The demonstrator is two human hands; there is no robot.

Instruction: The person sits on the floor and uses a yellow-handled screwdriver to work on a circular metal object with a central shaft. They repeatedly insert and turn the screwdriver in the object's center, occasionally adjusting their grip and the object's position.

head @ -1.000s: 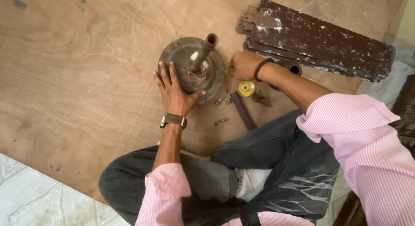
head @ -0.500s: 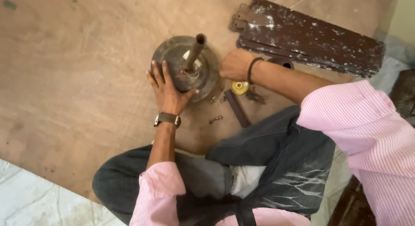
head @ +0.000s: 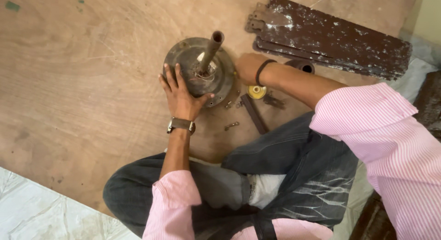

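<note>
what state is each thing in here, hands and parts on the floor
left hand: flat on the motor housing, fingers spread
right hand: at the housing's right edge, grip hidden
motor housing: on the floor, shaft tilted up
fan blades: detached, stacked
yellow part: loose on floor
screws: loose, scattered

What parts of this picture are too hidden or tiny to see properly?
- Head view: the right hand has its fingers hidden behind the round motor housing.
- Small metal bits on the wooden floor: too small to identify.
- Dark blades: lower ones covered by the top one.
</note>
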